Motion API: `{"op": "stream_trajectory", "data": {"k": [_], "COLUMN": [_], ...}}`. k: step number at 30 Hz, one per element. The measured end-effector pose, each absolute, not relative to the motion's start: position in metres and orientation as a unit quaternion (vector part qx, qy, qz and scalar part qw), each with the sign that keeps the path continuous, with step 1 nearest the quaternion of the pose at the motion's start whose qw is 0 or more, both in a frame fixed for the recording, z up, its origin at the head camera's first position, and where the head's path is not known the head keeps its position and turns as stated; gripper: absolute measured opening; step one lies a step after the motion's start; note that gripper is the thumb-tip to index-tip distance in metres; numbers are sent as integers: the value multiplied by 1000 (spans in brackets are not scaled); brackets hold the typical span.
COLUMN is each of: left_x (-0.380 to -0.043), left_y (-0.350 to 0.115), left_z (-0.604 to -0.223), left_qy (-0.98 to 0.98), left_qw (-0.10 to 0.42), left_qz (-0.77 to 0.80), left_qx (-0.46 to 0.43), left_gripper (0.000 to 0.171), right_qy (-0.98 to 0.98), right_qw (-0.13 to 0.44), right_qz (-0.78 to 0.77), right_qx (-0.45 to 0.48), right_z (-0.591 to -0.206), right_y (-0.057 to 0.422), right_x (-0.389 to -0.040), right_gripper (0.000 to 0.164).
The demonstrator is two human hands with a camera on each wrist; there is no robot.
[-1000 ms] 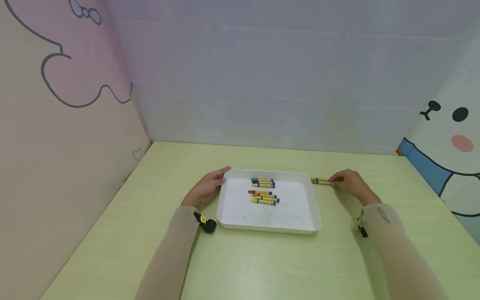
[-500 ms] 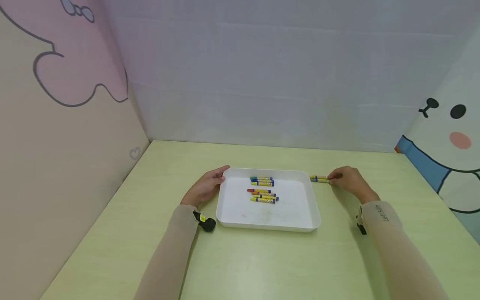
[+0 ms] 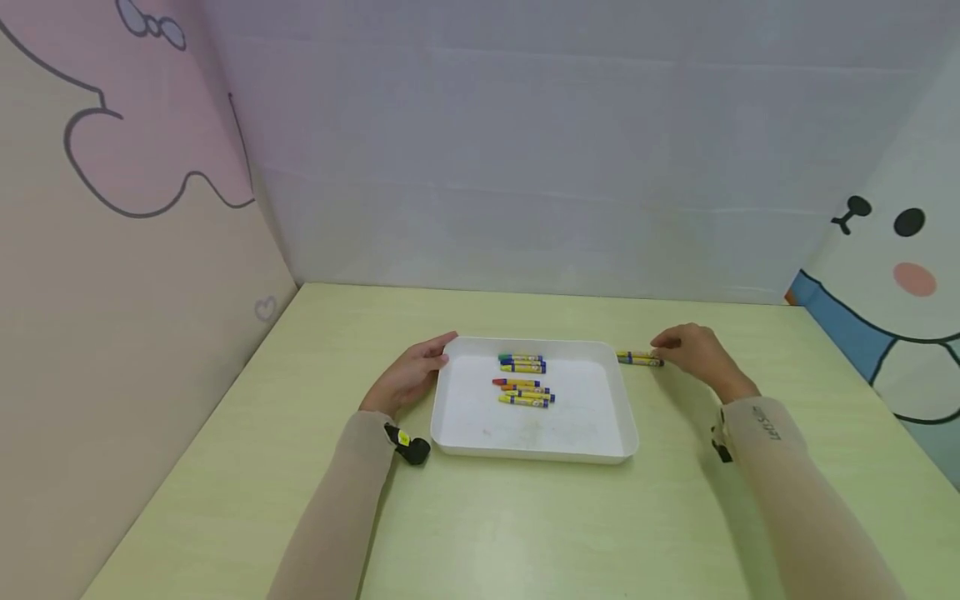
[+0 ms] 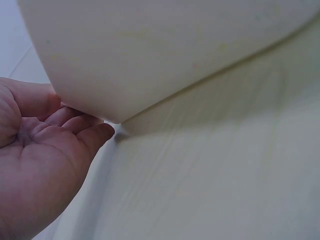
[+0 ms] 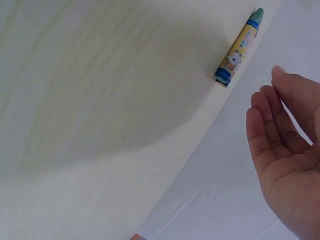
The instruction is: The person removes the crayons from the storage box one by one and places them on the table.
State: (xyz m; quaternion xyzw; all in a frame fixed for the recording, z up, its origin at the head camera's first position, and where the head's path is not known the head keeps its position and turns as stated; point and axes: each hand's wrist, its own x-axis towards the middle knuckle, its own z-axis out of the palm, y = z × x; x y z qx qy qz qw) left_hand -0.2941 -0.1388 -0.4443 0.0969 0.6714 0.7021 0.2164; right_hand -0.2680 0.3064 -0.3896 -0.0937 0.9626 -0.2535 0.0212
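Note:
My left hand grips the left edge of a white tray; in the left wrist view its thumb and fingers pinch the tray's corner, which shows tilted up in that view. In the tray lie several crayons in yellow wrappers: a rear group with a green and a blue one, and a front group of red, orange and yellow. Beyond the right rim, a pair of crayons lies side by side on the table. My right hand hovers at their near ends, fingers loosely bent and holding nothing. One green-tipped crayon shows apart from those fingers.
The pale yellow-green table meets a whitish back sheet. Side panels with cartoon drawings stand at left and right. Each wrist wears a small dark camera, the left one near the tray's front left corner.
My right fingers have let go of the crayon pair by the tray and risen slightly off it. The left hand keeps its grip on the tray. The head view has shifted a little.

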Motion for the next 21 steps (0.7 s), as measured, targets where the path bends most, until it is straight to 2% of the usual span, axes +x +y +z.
{"op": "stream_trajectory", "data": {"k": [13,21], "left_x": [-291,-287], "left_y": [-138,-139], "left_z": [-443,-442], "left_qy": [677,668], "left_qw": [216,217], "left_qz": [698,705], "left_qx": [89,96], "left_gripper": [53,54], "right_qy": [950,938], "right_qw": [25,52], "right_qz": [-289,-317], "right_qx": [-115,-129], "right_z": [-359,-349], "right_y": [276,255], "right_x": [-268,-269], "right_gripper": [34,34]}}
